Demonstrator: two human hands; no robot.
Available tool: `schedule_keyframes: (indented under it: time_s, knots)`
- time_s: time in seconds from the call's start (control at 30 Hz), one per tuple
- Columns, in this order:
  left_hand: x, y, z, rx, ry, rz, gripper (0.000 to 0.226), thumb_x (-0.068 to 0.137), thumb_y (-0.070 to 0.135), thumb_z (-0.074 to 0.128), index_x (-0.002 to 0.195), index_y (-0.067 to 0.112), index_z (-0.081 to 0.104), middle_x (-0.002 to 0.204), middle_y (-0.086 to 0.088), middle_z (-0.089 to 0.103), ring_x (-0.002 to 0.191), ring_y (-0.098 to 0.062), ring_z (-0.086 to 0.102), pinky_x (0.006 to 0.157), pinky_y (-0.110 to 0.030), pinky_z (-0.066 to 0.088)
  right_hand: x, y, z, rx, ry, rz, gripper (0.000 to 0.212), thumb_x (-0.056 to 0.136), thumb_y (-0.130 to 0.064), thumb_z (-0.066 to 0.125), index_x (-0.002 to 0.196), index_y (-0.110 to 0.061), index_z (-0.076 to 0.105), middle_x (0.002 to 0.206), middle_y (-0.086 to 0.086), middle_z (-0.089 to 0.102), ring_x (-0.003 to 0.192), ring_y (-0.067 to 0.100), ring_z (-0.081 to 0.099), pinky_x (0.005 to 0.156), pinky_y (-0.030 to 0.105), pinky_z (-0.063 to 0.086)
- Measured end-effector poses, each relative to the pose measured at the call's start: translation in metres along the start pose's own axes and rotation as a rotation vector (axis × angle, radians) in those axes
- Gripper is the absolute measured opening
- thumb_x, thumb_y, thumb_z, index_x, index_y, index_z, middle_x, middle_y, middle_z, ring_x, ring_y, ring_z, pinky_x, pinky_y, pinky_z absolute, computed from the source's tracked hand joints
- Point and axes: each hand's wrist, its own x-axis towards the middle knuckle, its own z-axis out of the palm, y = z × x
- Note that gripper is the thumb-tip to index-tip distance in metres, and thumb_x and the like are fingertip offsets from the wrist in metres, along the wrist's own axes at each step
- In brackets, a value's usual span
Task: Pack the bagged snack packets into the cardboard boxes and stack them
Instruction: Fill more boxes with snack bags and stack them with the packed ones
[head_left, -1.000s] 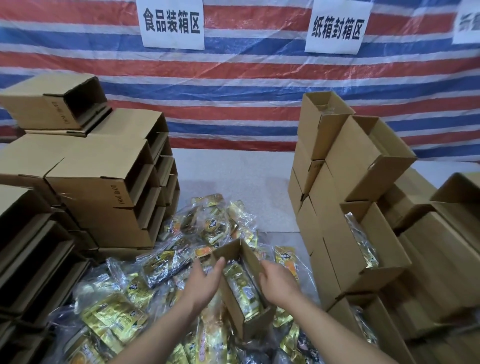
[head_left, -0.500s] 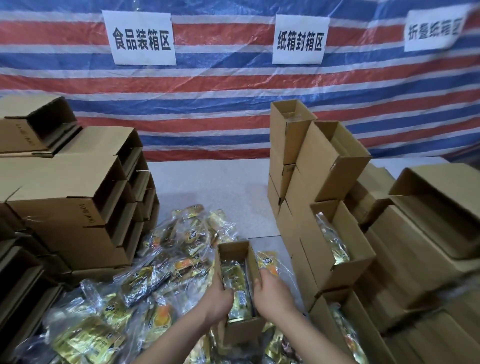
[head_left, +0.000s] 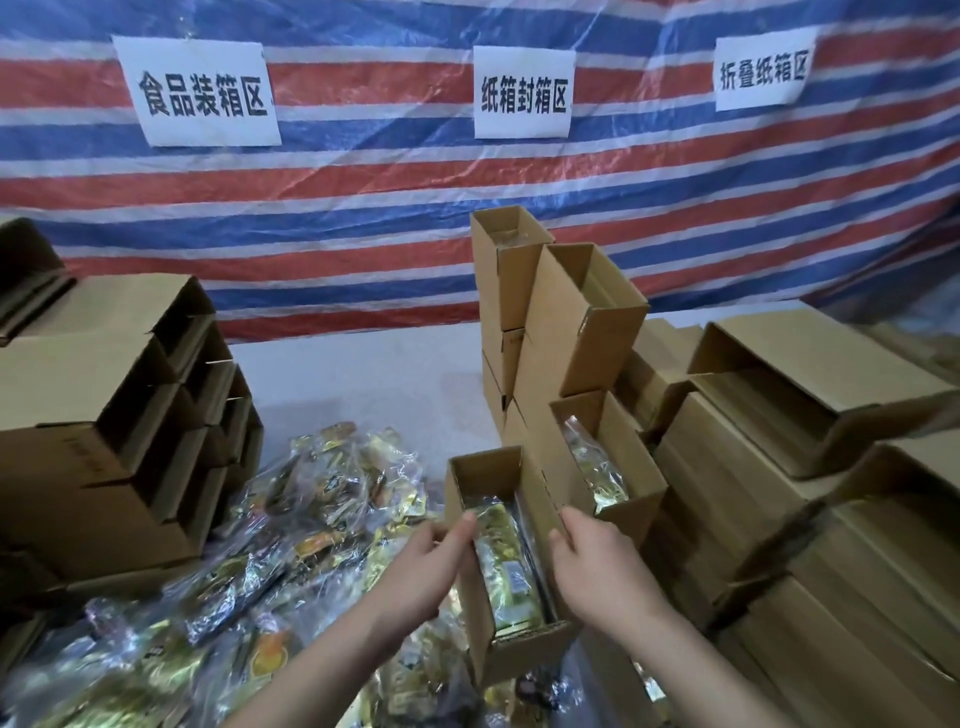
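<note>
Snack packets (head_left: 311, 525), crinkly gold foil in clear bags, heaped loose on the tabletop's (head_left: 363, 374) near-left part. Left edge: stack of empty corrugated boxes (head_left: 119, 415), mouths facing right. Left hand (head_left: 421, 566) fingers curled on the left wall of the held box (head_left: 498, 561), thumb over the rim. One packet (head_left: 501, 566) lies lengthwise inside. Right hand (head_left: 597, 566) grips the right wall. Just right, touching: packed boxes (head_left: 608, 457) stacked, more toward the right edge. Bare white strip at the far edge under striped tarp (head_left: 363, 218).
</note>
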Motion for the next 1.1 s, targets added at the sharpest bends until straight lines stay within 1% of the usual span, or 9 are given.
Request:
schedule_keyframes:
  time_s: [0.13, 0.23, 0.3, 0.4, 0.5, 0.63, 0.73, 0.87, 1.1]
  knots:
    - [-0.007, 0.017, 0.008, 0.261, -0.071, 0.049, 0.081, 0.076, 0.088, 0.027, 0.099, 0.019, 0.062, 0.098, 0.002, 0.069, 0.089, -0.015, 0.069, 0.069, -0.029, 0.06, -0.017, 0.009, -0.022, -0.018, 0.018, 0.013, 0.033, 0.104, -0.03, 0.043, 0.071, -0.029, 0.036, 0.069, -0.01, 0.05, 0.061, 0.003, 0.048, 0.051, 0.018, 0.031]
    - [-0.009, 0.022, 0.023, 0.383, -0.079, 0.103, 0.074, 0.09, 0.077, 0.031, 0.083, 0.012, 0.066, 0.087, -0.008, 0.074, 0.073, -0.018, 0.071, 0.073, -0.038, 0.06, -0.031, 0.021, -0.032, -0.012, 0.0, 0.02, 0.027, 0.103, -0.032, 0.044, 0.076, -0.028, 0.045, 0.069, -0.01, 0.055, 0.061, 0.002, 0.053, 0.051, 0.02, 0.036]
    - [-0.012, 0.023, 0.035, 0.415, -0.111, 0.112, 0.069, 0.085, 0.074, 0.03, 0.078, 0.015, 0.065, 0.085, -0.008, 0.075, 0.072, -0.019, 0.072, 0.076, -0.039, 0.06, -0.041, 0.033, -0.039, -0.009, -0.006, 0.033, 0.022, 0.102, -0.034, 0.045, 0.084, -0.024, 0.053, 0.071, -0.007, 0.06, 0.063, 0.004, 0.058, 0.057, 0.025, 0.046]
    - [-0.015, 0.021, 0.056, 0.439, -0.21, 0.088, 0.072, 0.08, 0.076, 0.029, 0.082, 0.014, 0.066, 0.09, -0.005, 0.074, 0.082, -0.02, 0.073, 0.08, -0.037, 0.059, -0.059, 0.059, -0.047, 0.03, 0.012, 0.082, 0.017, 0.101, -0.034, 0.05, 0.095, -0.022, 0.061, 0.077, -0.007, 0.068, 0.07, 0.002, 0.063, 0.07, 0.031, 0.054]
    - [-0.018, 0.016, 0.084, 0.444, -0.294, 0.063, 0.073, 0.078, 0.077, 0.031, 0.086, 0.014, 0.067, 0.094, -0.001, 0.073, 0.085, -0.017, 0.071, 0.082, -0.032, 0.057, -0.08, 0.088, -0.051, 0.09, -0.01, 0.187, 0.015, 0.099, -0.039, 0.053, 0.109, -0.036, 0.064, 0.093, -0.015, 0.071, 0.085, -0.005, 0.063, 0.077, 0.025, 0.052]
    - [-0.011, 0.01, 0.125, 0.454, -0.382, 0.038, 0.064, 0.08, 0.072, 0.033, 0.082, 0.016, 0.063, 0.097, -0.005, 0.07, 0.096, -0.024, 0.068, 0.084, -0.033, 0.054, -0.095, 0.12, -0.057, 0.115, -0.028, 0.342, 0.03, 0.098, -0.038, 0.055, 0.127, -0.039, 0.061, 0.112, -0.013, 0.069, 0.106, 0.008, 0.061, 0.098, 0.036, 0.048]
    - [-0.001, 0.01, 0.15, 0.442, -0.419, 0.033, 0.06, 0.082, 0.067, 0.033, 0.084, 0.016, 0.063, 0.104, -0.011, 0.07, 0.098, -0.028, 0.068, 0.09, -0.038, 0.055, -0.093, 0.137, -0.062, 0.109, -0.023, 0.397, 0.029, 0.1, -0.035, 0.052, 0.129, -0.039, 0.058, 0.122, -0.009, 0.067, 0.113, 0.013, 0.059, 0.101, 0.037, 0.046]
    - [0.015, 0.013, 0.173, 0.448, -0.435, 0.056, 0.055, 0.084, 0.064, 0.031, 0.082, 0.018, 0.06, 0.105, -0.013, 0.07, 0.097, -0.029, 0.067, 0.09, -0.039, 0.056, -0.083, 0.156, -0.059, 0.056, 0.028, 0.442, 0.044, 0.102, -0.036, 0.048, 0.145, -0.023, 0.049, 0.132, 0.0, 0.062, 0.12, 0.021, 0.057, 0.1, 0.039, 0.045]
    - [0.039, 0.022, 0.182, 0.41, -0.395, 0.053, 0.049, 0.084, 0.059, 0.032, 0.082, 0.017, 0.059, 0.094, -0.013, 0.072, 0.091, -0.03, 0.07, 0.083, -0.04, 0.057, -0.058, 0.163, -0.056, -0.015, 0.075, 0.42, 0.047, 0.104, -0.036, 0.045, 0.149, -0.021, 0.043, 0.141, 0.005, 0.057, 0.127, 0.027, 0.054, 0.099, 0.041, 0.044]
